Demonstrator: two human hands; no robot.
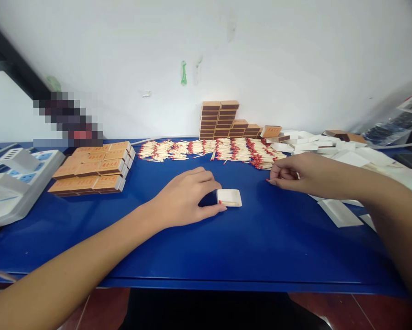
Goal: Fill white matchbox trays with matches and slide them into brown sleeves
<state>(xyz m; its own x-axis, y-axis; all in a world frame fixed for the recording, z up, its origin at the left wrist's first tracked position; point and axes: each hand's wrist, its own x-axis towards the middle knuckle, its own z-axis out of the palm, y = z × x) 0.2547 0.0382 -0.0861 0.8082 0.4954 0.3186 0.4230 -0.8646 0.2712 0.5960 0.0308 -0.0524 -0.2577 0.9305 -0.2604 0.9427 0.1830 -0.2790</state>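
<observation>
My left hand (188,197) grips the left end of a small white matchbox tray (233,196) between thumb and fingers. The tray lies open side up on the blue table, with a few matches (229,203) along its near side. To the right, my right hand (290,172) is closed in a pinch on a match, whose red head (268,180) sticks out at the fingertips; its stick is mostly hidden. Just beyond that hand is the right end of a long row of loose red-headed matches (240,150).
Orange matchboxes (97,160) are stacked at the left, beside a white power strip (37,183). More matchboxes (219,121) stand against the wall. Several white trays (339,213) lie heaped at the right, partly behind my right arm. The blue table (206,256) ends near my body.
</observation>
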